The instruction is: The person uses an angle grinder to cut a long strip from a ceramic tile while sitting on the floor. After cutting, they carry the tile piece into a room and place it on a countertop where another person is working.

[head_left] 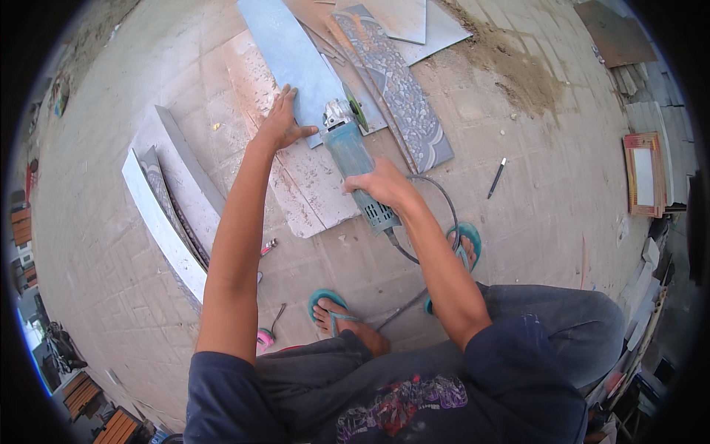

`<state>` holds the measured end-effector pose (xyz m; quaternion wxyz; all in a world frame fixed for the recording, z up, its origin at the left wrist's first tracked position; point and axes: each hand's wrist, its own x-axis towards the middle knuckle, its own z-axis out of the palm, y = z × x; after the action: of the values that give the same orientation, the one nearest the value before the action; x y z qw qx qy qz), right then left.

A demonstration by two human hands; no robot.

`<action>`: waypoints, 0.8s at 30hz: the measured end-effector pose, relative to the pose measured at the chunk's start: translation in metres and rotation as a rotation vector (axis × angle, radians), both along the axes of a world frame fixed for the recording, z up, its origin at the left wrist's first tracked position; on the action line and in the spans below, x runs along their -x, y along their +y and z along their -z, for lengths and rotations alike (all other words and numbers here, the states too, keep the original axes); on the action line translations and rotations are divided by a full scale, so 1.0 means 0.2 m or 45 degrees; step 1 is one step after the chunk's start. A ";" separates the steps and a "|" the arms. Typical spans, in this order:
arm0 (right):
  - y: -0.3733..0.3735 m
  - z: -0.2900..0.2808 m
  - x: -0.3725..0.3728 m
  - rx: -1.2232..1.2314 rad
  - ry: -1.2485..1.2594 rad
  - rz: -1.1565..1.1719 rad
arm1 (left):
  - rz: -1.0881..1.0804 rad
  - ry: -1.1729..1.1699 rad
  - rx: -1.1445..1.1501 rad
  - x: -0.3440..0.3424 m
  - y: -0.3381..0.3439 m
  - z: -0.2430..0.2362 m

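Observation:
My right hand [379, 183] wraps round the body of a teal angle grinder [350, 152], whose cord trails back past my right foot. The grinder's disc [356, 112] stands on edge at the right side of a long pale-blue tile strip [285, 46]; whether it touches the tile I cannot tell. My left hand [279, 122] lies with fingers spread on the near left edge of that strip, pressing it down. Beneath it is a dusty whitish board [307, 196]. Just right of the disc lies a pebble-patterned tile piece [403, 96].
Cut tile strips [168, 214] lie at the left. A black pen [497, 177] is on the paved floor at the right, and a pink tape measure [265, 339] sits near my left foot. More pale tiles [433, 33] lie at the back. Boxed tiles [645, 176] stand along the right side.

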<state>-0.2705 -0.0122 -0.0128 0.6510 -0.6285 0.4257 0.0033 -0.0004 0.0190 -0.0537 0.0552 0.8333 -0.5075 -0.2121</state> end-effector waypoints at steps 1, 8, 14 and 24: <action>-0.01 0.00 -0.01 0.000 0.002 -0.001 | 0.006 -0.002 0.007 -0.02 0.00 0.02; -0.11 -0.02 -0.16 0.035 -0.067 0.052 | 0.008 0.038 0.021 0.01 0.00 0.01; -0.27 0.05 -0.38 0.023 0.004 0.063 | -0.050 0.070 -0.025 0.04 -0.01 -0.04; -0.44 0.06 -0.63 -0.073 -0.041 0.089 | -0.041 0.085 0.043 0.03 0.01 -0.02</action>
<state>-0.1446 -0.1000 -0.0255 0.6751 -0.5943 0.4368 -0.0175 -0.0073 0.0210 -0.0488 0.0895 0.8328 -0.4954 -0.2303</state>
